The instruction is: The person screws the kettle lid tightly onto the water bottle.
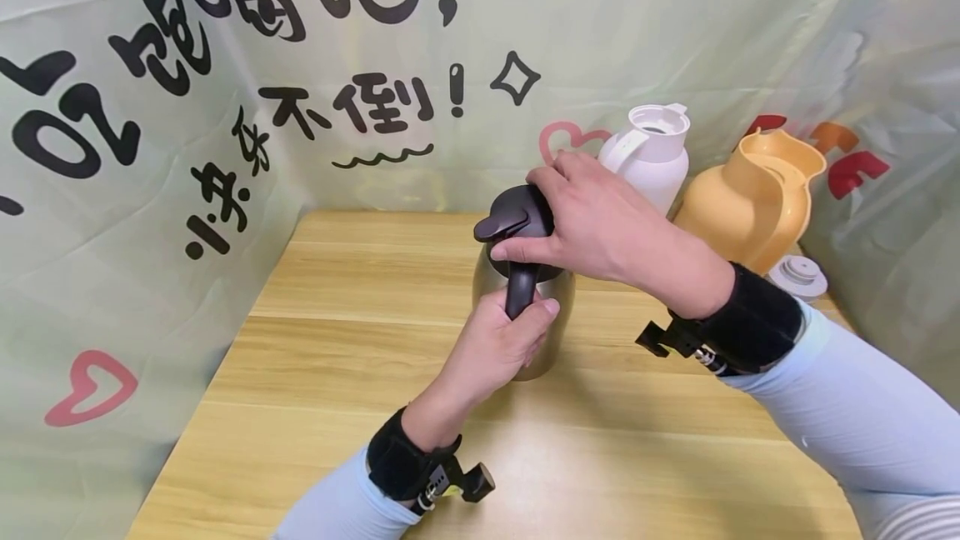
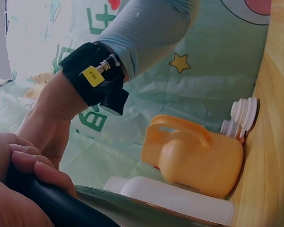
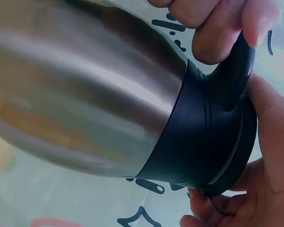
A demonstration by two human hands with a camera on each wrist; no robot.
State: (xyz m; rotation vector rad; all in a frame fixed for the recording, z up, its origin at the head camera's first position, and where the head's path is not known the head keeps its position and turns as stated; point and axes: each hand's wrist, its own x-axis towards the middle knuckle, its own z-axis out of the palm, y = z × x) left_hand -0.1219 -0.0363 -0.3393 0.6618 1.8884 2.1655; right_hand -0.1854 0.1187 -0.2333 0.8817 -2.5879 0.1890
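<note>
A stainless-steel thermos jug (image 1: 553,340) with a black collar (image 3: 194,127) stands upright on the wooden table. My left hand (image 1: 495,344) grips its black handle (image 1: 521,290), thumb along the side toward me. My right hand (image 1: 600,219) holds the black lid (image 1: 516,205) from the right, with the thumb at the near side and the fingers at the far side. On the lid a thumb lever points left. In the right wrist view the lid sits on the collar between the right thumb and fingers. The head view hides the lid's right part behind that hand.
Behind the right hand stands a white jug (image 1: 652,165) with its top opening uncovered. Beside it is an orange jug (image 1: 720,215), also without a lid. White stoppers (image 2: 244,113) lie near the orange jug. A printed cloth (image 1: 420,182) hangs around the table (image 1: 360,407).
</note>
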